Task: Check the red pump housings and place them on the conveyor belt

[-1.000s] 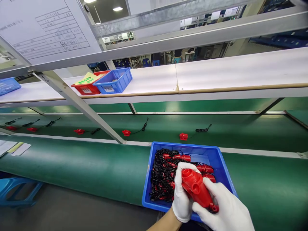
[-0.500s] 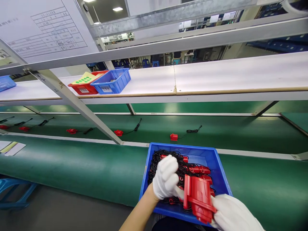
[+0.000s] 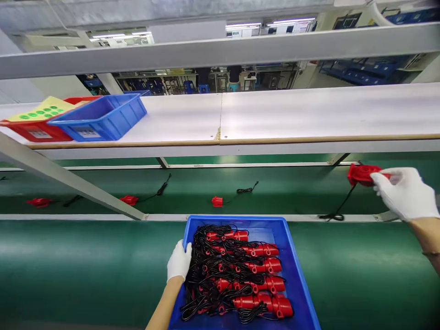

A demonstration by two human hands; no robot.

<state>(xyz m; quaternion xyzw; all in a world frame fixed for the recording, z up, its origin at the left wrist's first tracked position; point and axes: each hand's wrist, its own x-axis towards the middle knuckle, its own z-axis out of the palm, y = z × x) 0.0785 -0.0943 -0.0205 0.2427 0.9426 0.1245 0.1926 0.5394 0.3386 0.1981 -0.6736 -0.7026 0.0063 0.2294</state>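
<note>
My right hand [image 3: 405, 190], in a white glove, grips a red plastic device [image 3: 363, 175] by its right end, above the recessed green belt at the right. A black cord [image 3: 338, 208] hangs from the device, its bundled end low near the pale rail. At the left rim of a blue bin [image 3: 297, 270], my gloved left hand [image 3: 179, 261] is closed on the edge. Rows of similar red devices [image 3: 264, 305] lie inside the bin, with bundled black cords [image 3: 206, 279] heaped over their left side.
More corded red devices, such as one red device [image 3: 217, 201], lie spaced along the recessed green belt [image 3: 292, 192]. A white shelf [image 3: 292, 114] runs above it, carrying a blue tray [image 3: 103, 119] and a red tray [image 3: 41, 130]. A slanted metal post [image 3: 79, 178] stands at left.
My right hand has carried the red device from over the bin to the far right, above the recessed belt. My left hand has moved to the bin's left rim. The view has shifted right.
</note>
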